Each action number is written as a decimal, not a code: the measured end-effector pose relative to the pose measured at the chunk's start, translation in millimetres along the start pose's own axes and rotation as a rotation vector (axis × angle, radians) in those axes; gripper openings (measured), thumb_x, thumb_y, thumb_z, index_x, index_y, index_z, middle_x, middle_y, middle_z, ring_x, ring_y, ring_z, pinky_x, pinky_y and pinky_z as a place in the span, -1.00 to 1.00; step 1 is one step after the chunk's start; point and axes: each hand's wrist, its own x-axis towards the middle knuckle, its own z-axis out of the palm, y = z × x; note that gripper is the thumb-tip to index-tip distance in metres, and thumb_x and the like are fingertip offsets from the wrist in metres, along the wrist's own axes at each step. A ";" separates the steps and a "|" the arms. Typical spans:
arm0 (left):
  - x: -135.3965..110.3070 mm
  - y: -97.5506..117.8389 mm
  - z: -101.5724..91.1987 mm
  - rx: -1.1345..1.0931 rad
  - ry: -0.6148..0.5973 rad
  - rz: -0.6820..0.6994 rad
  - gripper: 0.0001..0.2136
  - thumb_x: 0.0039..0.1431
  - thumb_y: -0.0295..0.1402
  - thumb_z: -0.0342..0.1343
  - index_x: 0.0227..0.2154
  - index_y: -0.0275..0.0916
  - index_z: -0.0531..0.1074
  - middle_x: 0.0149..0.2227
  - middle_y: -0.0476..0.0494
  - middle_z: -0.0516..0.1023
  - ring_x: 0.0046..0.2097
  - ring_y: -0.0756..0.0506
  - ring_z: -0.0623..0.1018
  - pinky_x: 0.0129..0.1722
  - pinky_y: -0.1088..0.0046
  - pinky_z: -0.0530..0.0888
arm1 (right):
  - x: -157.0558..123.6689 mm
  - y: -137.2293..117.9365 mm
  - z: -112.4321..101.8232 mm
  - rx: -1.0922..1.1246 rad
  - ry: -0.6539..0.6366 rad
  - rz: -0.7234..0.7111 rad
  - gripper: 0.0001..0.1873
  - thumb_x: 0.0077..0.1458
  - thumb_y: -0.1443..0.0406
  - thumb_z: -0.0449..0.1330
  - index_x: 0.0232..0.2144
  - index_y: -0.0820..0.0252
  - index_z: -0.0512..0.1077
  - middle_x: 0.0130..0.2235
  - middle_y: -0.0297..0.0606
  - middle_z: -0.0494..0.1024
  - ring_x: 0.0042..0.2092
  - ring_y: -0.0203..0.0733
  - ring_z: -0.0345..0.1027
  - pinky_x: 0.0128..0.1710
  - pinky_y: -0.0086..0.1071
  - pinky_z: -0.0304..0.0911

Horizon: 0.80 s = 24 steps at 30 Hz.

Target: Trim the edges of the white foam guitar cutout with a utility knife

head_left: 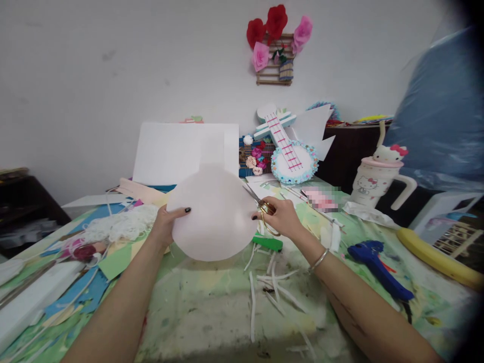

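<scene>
My left hand is closed on the left edge of a pale pink foam cutout, a round body with a narrow neck rising from it, held upright above the table. My right hand grips gold-handled scissors at the cutout's right edge, blades pointing up and left toward it. White foam strips lie scattered on the table just below my hands.
A blue glue gun lies at the right. A white cat-themed mug, a lute-shaped craft model and a white sheet stand at the back. Coloured paper scraps and white string cover the left. A green tool lies under my hands.
</scene>
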 end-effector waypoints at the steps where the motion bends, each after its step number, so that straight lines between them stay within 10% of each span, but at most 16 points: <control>1: -0.4 -0.2 0.7 -0.002 -0.002 0.005 -0.57 -0.44 -0.43 0.37 -0.34 -0.36 0.51 -0.39 -0.15 0.59 -0.44 -0.10 0.54 -0.46 0.40 0.50 | 0.2 0.3 0.1 -0.001 0.011 -0.002 -0.60 -0.07 -0.03 0.23 -0.44 0.20 0.50 -0.65 -0.42 0.29 -0.56 -0.36 0.05 -0.48 -0.44 -0.07; 24: -2.8 -2.1 3.2 -0.016 -0.019 0.002 -0.57 -0.40 -0.43 0.36 -0.31 -0.32 0.49 -0.37 -0.11 0.59 -0.43 -0.09 0.54 -0.45 0.40 0.51 | 2.3 4.9 1.6 0.108 0.047 0.024 -0.54 -0.12 -0.04 0.25 -0.70 0.22 0.39 -0.70 -0.48 0.04 -0.55 -0.39 -0.19 -0.55 -0.42 -0.19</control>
